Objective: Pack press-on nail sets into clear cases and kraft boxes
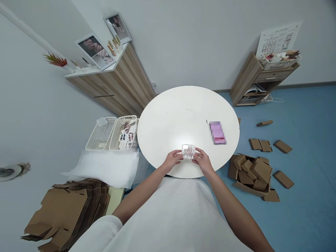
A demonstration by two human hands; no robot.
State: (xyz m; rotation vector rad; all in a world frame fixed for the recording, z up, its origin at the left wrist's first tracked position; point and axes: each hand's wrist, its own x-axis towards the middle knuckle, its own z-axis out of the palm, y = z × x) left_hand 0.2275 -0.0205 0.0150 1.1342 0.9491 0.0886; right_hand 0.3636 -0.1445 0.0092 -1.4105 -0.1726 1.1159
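A small clear plastic case (188,151) with pinkish pieces inside is held between both hands near the front edge of the round white table (168,115). My left hand (173,160) grips its left side with closed fingers. On the right side of the case, my right hand (202,160) has its thumb and fingers closed on the edge. A purple and pink item (217,133), blurred into blocks, lies on the table to the right, with a tiny dark object (207,121) beside it.
White baskets (123,133) with carded items and clear cases (103,133) stand left of the table, above white sheeting (107,166) and flattened cardboard (63,210). Brown boxes (252,173) fill a carton at the right. Wooden cabinets (131,77) stand behind.
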